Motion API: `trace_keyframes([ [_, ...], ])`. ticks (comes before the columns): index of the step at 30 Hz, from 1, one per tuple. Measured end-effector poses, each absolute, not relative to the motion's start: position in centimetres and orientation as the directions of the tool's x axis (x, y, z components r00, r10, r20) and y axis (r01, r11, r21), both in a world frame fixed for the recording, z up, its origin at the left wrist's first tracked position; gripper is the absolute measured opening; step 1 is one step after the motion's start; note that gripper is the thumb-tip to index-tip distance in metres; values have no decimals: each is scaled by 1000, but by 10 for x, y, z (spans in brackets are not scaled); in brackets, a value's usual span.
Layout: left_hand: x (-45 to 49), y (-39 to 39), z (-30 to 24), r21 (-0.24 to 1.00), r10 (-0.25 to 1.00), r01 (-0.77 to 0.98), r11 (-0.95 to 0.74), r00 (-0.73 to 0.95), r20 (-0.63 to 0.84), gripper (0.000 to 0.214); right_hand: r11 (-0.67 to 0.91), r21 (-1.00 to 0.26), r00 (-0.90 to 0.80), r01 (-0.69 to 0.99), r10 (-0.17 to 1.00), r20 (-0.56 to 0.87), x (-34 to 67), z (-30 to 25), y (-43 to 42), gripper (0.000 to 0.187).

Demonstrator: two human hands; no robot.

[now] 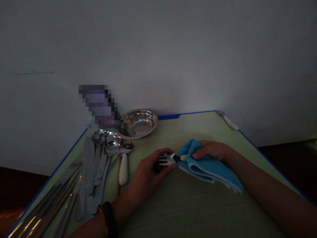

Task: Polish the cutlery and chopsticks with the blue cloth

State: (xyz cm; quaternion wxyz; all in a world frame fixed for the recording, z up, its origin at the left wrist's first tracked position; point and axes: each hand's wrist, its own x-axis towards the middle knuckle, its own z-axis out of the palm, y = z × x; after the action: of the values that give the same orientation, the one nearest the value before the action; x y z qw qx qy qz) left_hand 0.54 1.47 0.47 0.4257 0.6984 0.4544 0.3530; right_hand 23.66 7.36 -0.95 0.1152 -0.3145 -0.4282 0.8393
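Left hand (148,172): reaches in from the lower left, palm down, fingers curled. Thumb and fingertips pinch the tine end of a small fork (166,161). A dark bead bracelet (108,215) sits on that wrist.

Right hand (210,150): comes in from the lower right, forearm low over the worktop (188,205). It is closed on a folded blue cloth (210,168), which is wrapped round the fork's handle. The thumb presses on top of the fold.

The fork lies level between the two hands, just above the middle of the worktop, tines pointing left.

Containers: one round steel bowl (137,123) stands at the far edge; its inside shows only bare metal.

Left of the hands lie a row of spoons (109,142), a white-handled utensil (123,172) and long knives (61,198), side by side.

Writing: a blurred patch (100,105) behind the bowl cannot be read. Lighting is dim.
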Motion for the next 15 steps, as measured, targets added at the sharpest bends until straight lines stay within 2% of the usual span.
trace_keyframes([
  [15, 5, 14, 3, 924, 932, 315, -215, 348, 99, 30, -588, -807, -774, 57, 485, -408, 237, -11, 74, 32],
])
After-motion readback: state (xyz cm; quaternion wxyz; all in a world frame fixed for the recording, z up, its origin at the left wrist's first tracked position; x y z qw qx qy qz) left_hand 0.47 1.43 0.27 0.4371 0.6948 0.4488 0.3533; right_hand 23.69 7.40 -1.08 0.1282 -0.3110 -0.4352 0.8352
